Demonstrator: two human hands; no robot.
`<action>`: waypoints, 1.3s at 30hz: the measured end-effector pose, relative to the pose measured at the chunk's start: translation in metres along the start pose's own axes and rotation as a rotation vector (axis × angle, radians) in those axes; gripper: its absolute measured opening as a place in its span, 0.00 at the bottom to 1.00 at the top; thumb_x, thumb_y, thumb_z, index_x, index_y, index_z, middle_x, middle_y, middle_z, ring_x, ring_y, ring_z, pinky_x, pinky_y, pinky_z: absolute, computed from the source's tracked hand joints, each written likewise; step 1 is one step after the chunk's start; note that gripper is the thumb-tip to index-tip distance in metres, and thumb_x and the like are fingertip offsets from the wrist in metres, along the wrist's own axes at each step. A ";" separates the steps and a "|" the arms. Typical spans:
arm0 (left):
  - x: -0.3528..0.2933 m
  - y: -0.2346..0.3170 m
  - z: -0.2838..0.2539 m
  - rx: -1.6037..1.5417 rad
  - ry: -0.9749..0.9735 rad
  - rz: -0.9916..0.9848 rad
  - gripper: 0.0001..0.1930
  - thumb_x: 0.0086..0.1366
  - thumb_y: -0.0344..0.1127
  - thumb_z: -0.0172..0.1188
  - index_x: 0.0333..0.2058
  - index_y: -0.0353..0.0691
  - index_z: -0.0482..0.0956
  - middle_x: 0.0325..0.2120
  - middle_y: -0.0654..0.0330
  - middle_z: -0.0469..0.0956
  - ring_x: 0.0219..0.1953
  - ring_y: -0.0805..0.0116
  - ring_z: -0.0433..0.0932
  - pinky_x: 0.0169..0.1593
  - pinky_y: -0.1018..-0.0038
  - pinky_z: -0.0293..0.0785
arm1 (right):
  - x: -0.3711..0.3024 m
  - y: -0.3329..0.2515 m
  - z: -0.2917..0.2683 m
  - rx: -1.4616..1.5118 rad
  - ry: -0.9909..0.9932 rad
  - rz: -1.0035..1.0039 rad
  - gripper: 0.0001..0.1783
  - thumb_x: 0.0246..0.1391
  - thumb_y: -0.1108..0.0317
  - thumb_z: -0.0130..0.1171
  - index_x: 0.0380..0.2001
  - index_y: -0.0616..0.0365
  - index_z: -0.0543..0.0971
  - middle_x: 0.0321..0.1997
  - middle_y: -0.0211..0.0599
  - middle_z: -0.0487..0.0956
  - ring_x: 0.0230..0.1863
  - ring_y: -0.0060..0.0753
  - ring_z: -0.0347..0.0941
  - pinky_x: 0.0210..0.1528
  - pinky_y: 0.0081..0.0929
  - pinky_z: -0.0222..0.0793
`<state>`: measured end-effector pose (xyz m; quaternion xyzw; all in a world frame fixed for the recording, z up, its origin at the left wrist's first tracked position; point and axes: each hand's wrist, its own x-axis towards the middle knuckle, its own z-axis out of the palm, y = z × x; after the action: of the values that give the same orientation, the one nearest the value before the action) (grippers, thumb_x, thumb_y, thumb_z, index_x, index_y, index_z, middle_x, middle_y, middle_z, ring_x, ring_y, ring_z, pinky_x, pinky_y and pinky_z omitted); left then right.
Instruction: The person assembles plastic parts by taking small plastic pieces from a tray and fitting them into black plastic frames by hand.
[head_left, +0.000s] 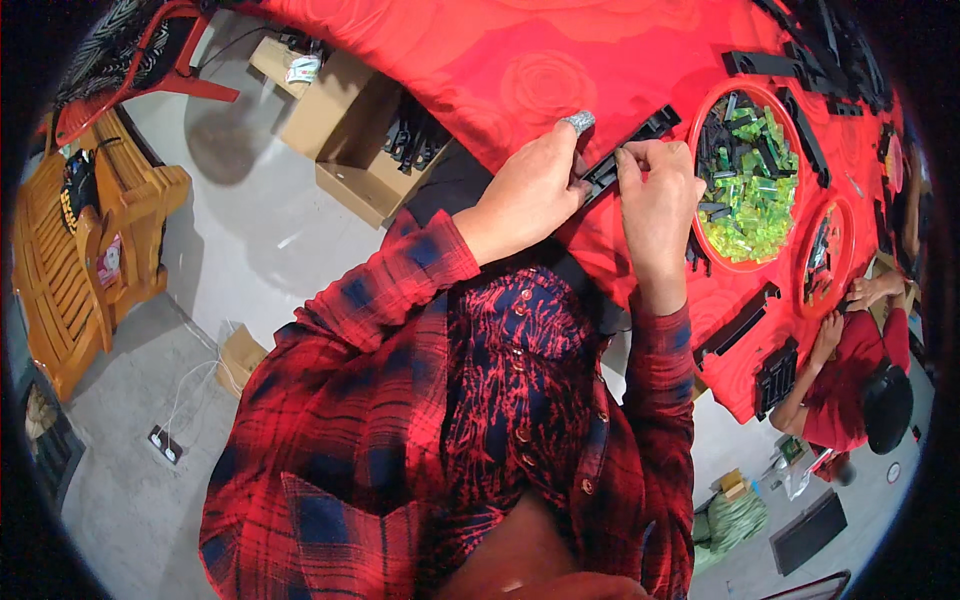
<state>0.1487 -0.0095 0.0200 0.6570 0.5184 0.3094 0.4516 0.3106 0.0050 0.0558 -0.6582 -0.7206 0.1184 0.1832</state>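
While both hands work at the near edge of the red-covered worktop (560,70), the long black plastic strip (628,150) lies slanting between them, its far end resting on the cloth and its near end close to the drop. The left hand (530,190) has its fingers pinched on the strip's lower end, one fingertip capped with a grey cot; the right hand (655,195) has its fingers pressed together on the strip's middle, seemingly seating a small part. Because that part is tiny and hidden under the fingertips, it could slip out and fall to the floor or into the lap. Pressing hard on a thin strip held only at one end may bend or twist it. A nudge sideways could also knock the red bowl (700,175) of green pieces (755,205) just beside the right hand.
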 end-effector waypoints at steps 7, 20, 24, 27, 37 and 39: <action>0.001 0.003 -0.001 -0.018 -0.009 -0.097 0.31 0.57 0.25 0.63 0.59 0.32 0.63 0.32 0.49 0.78 0.38 0.52 0.80 0.43 0.62 0.75 | 0.000 0.008 0.005 0.026 0.023 0.012 0.05 0.52 0.68 0.64 0.27 0.57 0.82 0.30 0.41 0.78 0.39 0.45 0.74 0.40 0.44 0.59; 0.002 0.003 0.001 -0.002 0.014 -0.052 0.29 0.57 0.23 0.61 0.57 0.31 0.64 0.30 0.48 0.78 0.35 0.50 0.81 0.40 0.60 0.75 | 0.002 0.007 0.002 0.198 0.101 0.130 0.04 0.50 0.70 0.63 0.26 0.60 0.82 0.29 0.42 0.77 0.35 0.46 0.74 0.40 0.41 0.64; 0.003 0.002 0.002 0.006 0.019 -0.041 0.29 0.57 0.23 0.60 0.57 0.31 0.64 0.29 0.48 0.79 0.35 0.51 0.81 0.41 0.60 0.75 | 0.004 0.007 0.001 0.180 0.065 0.084 0.05 0.50 0.70 0.63 0.25 0.60 0.82 0.28 0.42 0.77 0.35 0.47 0.74 0.40 0.41 0.63; 0.002 0.002 0.002 0.014 0.020 -0.035 0.28 0.56 0.23 0.60 0.57 0.31 0.64 0.29 0.48 0.79 0.35 0.51 0.81 0.41 0.60 0.75 | 0.003 0.006 0.003 0.178 0.054 0.073 0.05 0.50 0.70 0.63 0.25 0.60 0.82 0.28 0.42 0.77 0.35 0.47 0.73 0.39 0.42 0.62; 0.001 0.001 -0.001 0.007 -0.001 -0.062 0.29 0.56 0.24 0.61 0.57 0.32 0.65 0.31 0.48 0.79 0.37 0.51 0.81 0.42 0.61 0.75 | 0.002 0.001 0.012 -0.030 0.066 -0.022 0.05 0.51 0.70 0.62 0.25 0.59 0.81 0.30 0.42 0.77 0.37 0.46 0.74 0.38 0.44 0.60; 0.001 0.005 0.000 0.021 -0.004 -0.065 0.29 0.56 0.24 0.61 0.58 0.32 0.64 0.31 0.48 0.79 0.37 0.51 0.81 0.42 0.61 0.75 | 0.001 0.002 0.009 -0.113 0.064 -0.063 0.05 0.51 0.70 0.62 0.26 0.60 0.80 0.31 0.43 0.76 0.37 0.47 0.73 0.38 0.44 0.60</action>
<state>0.1513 -0.0084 0.0240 0.6449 0.5418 0.2879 0.4557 0.3086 0.0073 0.0465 -0.6481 -0.7401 0.0506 0.1724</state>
